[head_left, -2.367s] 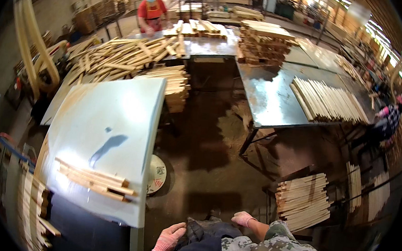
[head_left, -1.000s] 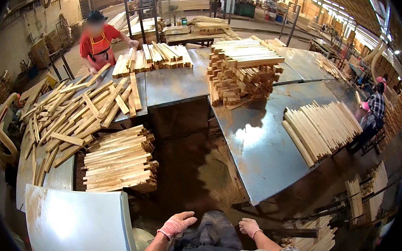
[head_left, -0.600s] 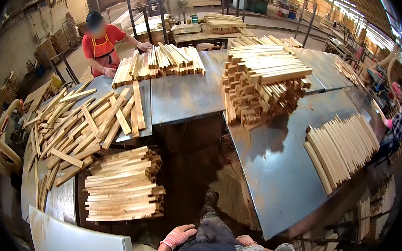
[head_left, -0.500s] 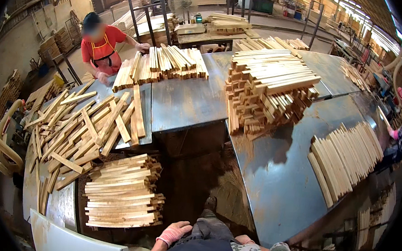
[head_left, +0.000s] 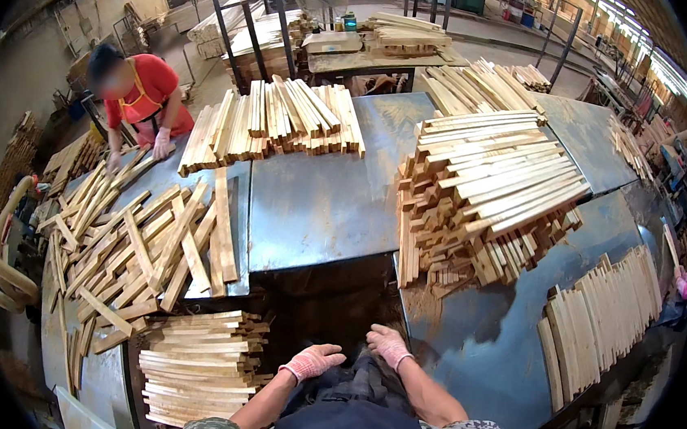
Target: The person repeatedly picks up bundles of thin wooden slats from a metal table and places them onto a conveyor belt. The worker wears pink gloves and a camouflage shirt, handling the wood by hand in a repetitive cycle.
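Observation:
My left hand (head_left: pixel 312 362), in a pale pink-and-white work glove, hovers over my dark apron (head_left: pixel 341 423) with its fingers stretched out and nothing in them. My right hand (head_left: pixel 390 346), gloved alike, is held a little farther forward, fingers loosely bent and apart, also holding nothing. Left of my left forearm lies a layered stack of wooden strips (head_left: pixel 201 365), the wood nearest that hand. Ahead to the right, a tall crisscrossed pile of strips (head_left: pixel 498 179) stands on the metal table (head_left: pixel 326 221); my right hand is well short of it.
Loose strips (head_left: pixel 149 238) lie jumbled on the left table, where a person in red (head_left: pixel 145 95) bends over them with gloved hands. Rows of strips (head_left: pixel 278 123) line the back table. More strips (head_left: pixel 604 323) lie at right. A dark gap (head_left: pixel 323 307) separates the tables before me.
Both my hands have risen forward from beside my legs, the right now in full view. My view has shifted. The co-worker has leaned down to the loose strips.

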A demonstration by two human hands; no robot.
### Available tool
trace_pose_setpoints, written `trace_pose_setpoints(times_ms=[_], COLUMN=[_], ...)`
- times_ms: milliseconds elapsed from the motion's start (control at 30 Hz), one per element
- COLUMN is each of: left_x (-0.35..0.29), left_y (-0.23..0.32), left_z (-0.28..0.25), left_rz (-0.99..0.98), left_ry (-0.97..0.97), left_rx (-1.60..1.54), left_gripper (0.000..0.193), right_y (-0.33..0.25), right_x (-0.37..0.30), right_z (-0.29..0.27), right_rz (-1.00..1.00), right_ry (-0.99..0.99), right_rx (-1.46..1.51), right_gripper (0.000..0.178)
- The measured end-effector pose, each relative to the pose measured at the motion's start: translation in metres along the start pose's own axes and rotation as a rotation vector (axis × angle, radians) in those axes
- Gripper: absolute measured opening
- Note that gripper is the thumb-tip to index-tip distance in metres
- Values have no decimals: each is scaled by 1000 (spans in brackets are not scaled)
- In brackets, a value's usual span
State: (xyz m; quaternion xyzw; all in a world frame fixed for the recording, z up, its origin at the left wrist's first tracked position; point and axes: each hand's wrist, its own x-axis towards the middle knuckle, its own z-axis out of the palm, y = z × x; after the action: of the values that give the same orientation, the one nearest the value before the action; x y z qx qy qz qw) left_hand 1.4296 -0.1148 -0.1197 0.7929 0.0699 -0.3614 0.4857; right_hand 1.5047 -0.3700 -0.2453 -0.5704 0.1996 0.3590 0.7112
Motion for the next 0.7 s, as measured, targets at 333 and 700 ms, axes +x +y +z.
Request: trace_pose_setpoints(times_ms=[333,700], left_x=[191,515], left_y=[1,96], left_z=[-169,-514], left_rz=[71,158], left_ry=[219,495], left_rx=[-436,-1054], left_gripper=[67,83], right_y=[-106,-363], right_x=[118,393], right_z=[78,192], right_rz=[128,-218], right_ry=[-2,85], right_rx=[-463,-607], right_gripper=[63,63])
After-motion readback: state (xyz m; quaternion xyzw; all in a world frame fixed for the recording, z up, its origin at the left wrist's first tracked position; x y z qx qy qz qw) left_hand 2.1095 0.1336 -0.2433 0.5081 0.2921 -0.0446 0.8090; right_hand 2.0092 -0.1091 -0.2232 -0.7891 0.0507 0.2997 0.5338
